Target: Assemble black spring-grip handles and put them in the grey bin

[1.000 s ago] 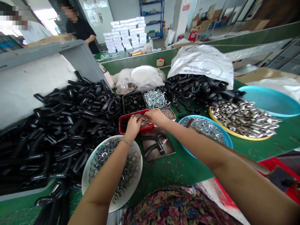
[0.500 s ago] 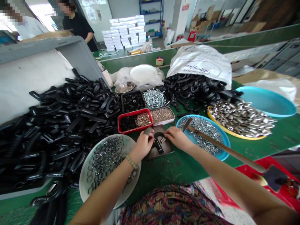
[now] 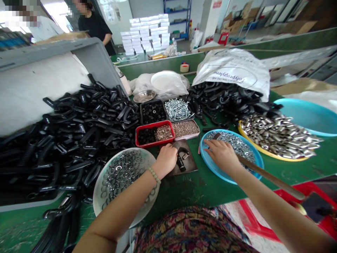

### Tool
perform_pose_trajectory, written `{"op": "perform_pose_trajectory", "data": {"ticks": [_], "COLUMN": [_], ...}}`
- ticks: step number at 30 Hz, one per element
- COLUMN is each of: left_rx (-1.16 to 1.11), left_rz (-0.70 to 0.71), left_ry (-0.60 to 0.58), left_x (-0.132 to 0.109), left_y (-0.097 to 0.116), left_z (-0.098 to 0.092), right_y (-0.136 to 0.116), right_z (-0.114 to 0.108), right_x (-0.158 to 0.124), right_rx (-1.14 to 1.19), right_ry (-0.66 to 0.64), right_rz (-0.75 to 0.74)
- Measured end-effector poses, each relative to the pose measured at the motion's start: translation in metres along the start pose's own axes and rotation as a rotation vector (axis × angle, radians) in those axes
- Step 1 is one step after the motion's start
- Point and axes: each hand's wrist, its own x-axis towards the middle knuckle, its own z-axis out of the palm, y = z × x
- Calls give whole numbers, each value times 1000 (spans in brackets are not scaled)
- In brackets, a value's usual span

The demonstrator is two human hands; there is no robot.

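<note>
One end of a black handle [image 3: 180, 163] is covered by the curled fingers of the left hand [image 3: 167, 161], and whether it is gripped cannot be told; the handle is laid on a metal plate [image 3: 191, 167]. The right hand [image 3: 222, 155] is held with fingers loosely spread over small metal parts [image 3: 244, 151] in a blue basin [image 3: 207, 163], just beyond which a red tray [image 3: 155, 143] is set, leftward.

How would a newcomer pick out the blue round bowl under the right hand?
On the green tabletop, find the flat grey metal plate; right of it sits the blue round bowl. Unlike the light-blue basin farther right, it holds small silvery pieces under a wooden-handled tool.
</note>
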Motion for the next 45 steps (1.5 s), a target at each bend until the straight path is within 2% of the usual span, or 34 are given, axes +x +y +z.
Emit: {"op": "perform_pose_trajectory", "data": {"ticks": [3, 6, 8, 11, 13, 15, 18, 21, 25, 28, 31, 34, 37, 39, 41, 43, 45], "left_rx": [123, 190, 191, 97, 34, 1, -25, -67, -244, -351, -262, -62, -25, -138, -307, -394, -363], "left_rz": [131, 216, 236, 215, 168, 121, 100, 92, -14, -72, -29, 27, 43, 17, -57, -158, -238], "left_ry": [-29, -31, -24, 50, 101, 96, 55, 61, 138, 188, 151, 62, -12, 10, 13, -53, -128], "left_x": [3, 2, -2, -15, -25, -34, -41, -41, -38, -36, -38, -43, -45, -41, -35, -31, -31], "left_y": [5, 5, 1, -7, -11, -13, -13, -14, -18, -18, -13, -4, 5, 8, 9, 6, 1], "left_z": [-5, -3, 1, 8, 11, 12, 11, 12, 19, 21, 19, 16, 12, 7, 3, 3, 4], "right_y": [38, 47, 34, -2, -25, -41, -52, -57, -73, -83, -70, -32, 10, 26, 28, 17, 0], "right_z": [2, 0, -8, -29, -43, -52, -57, -58, -61, -58, -49, -36, -19, -11, -8, -9, -8], "right_x": [-10, -13, -14, -14, -12, -8, 0, 6, 13, 17, 14, 1, -10, -7, 10, 39, 74], "right_rx": [-132, -143, -74, 176, 349, 435, 455, 448, 495, 443, 375, 223, -44, -147, -141, -66, -10], "right_ry": [-144, -254, -262, -247, -257, -253, -244, -321, -297, -354, -354, -232, -191, -138, -61, -46, -108], "right_rz": [188, 204, 242, 291, 218, 141, 132, 114, 88, -7, 15, 223, 354, 299, 185, 64, -42]}}
